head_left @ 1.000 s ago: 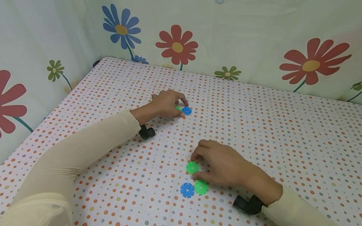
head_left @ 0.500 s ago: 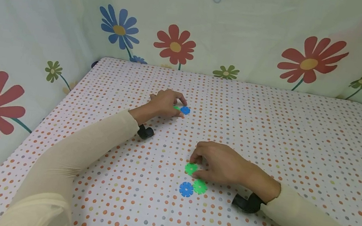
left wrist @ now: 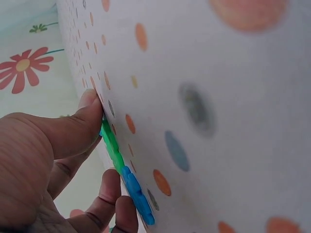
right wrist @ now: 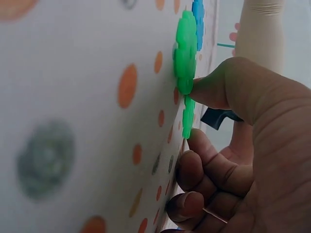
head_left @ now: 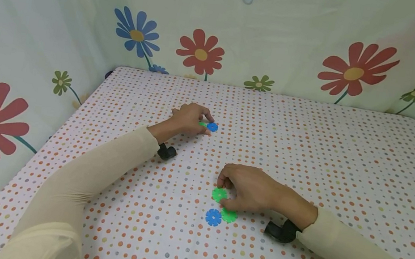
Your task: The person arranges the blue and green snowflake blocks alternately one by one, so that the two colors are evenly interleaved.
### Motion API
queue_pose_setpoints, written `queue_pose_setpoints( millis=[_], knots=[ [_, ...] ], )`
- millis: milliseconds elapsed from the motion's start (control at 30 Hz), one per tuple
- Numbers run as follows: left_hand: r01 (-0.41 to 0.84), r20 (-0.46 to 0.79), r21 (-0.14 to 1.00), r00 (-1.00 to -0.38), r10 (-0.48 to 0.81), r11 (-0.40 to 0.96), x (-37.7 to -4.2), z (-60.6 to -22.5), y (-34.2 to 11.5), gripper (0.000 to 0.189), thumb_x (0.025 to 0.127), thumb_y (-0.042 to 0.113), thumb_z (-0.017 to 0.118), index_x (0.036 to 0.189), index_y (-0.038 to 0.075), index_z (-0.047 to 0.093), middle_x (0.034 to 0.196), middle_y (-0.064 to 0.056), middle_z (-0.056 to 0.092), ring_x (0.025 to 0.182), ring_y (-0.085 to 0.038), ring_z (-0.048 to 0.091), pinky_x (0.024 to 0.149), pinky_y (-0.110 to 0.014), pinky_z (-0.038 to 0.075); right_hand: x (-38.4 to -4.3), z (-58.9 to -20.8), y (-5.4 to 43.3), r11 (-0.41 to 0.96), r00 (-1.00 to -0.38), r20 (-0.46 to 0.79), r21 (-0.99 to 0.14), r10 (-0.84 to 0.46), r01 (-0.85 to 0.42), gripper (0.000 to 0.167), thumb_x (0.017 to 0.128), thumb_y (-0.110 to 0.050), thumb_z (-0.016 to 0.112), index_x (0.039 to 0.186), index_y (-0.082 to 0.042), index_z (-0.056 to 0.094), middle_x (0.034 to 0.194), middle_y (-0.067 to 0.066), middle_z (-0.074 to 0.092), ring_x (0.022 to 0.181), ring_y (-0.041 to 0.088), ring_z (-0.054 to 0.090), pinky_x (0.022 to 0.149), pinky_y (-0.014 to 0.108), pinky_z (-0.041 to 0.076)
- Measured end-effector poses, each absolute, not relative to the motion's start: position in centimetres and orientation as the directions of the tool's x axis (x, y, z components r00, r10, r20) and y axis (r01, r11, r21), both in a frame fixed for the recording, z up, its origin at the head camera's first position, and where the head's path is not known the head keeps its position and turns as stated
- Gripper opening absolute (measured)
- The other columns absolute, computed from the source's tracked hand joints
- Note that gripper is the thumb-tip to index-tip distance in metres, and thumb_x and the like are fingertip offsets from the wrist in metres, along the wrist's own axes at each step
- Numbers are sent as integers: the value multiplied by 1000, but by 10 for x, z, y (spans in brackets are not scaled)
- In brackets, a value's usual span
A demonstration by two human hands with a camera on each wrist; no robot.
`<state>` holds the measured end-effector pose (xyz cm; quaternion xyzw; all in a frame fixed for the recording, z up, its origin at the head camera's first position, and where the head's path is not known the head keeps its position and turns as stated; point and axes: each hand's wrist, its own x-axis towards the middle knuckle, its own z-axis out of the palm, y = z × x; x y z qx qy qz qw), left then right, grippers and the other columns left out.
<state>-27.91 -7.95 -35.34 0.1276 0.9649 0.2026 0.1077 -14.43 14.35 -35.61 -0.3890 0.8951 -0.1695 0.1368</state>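
Toward the far middle of the table, my left hand (head_left: 189, 117) curls around a green notched toy disc (left wrist: 112, 148), with a blue notched disc (head_left: 212, 126) beside it. In the left wrist view the thumb touches the green disc's end, and two fingertips are near the blue one. Closer to me, my right hand (head_left: 249, 188) pinches a green notched disc (head_left: 219, 194) at its edges between thumb and index finger. Next to it lie a second green disc (head_left: 229, 216), touching it in the right wrist view, and another blue disc (head_left: 213, 217). All lie flat on the table.
The white table (head_left: 332, 167) has a dotted cover and rounded far corners. A pale curtain (head_left: 289, 24) printed with flowers stands behind it and along the left. A dark wrist mount (head_left: 281, 231) hangs under the right wrist, another mount (head_left: 167, 152) under the left.
My right hand has dropped slightly toward me, its wrist lower, and the pinched green disc has shifted a little the same way. The left hand stays in place; the head view has shifted slightly.
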Motion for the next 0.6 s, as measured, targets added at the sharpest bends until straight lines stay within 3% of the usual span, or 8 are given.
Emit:
queue_pose_setpoints(
  millis=[200, 600],
  knots=[
    [191, -150, 435, -949, 279, 880, -279, -354, -81, 33, 83, 40, 79, 114, 33, 71, 130, -3, 64, 122, -24, 57, 108, -73, 20, -144, -357, 145, 624, -650, -88, -404, -755, -669, 25, 79, -35, 77, 96, -24, 62, 86, -13, 55, 77, 2, 51, 72, 22, 45],
    [185, -147, 454, -949, 278, 871, -280, -356, -82, 34, 82, 39, 80, 114, 33, 71, 131, -4, 64, 124, -24, 57, 109, -75, 16, -143, -360, 147, 610, -646, -55, -395, -762, -686, 24, 81, -35, 76, 97, -25, 62, 88, -15, 56, 80, 0, 52, 73, 22, 46]
  ],
)
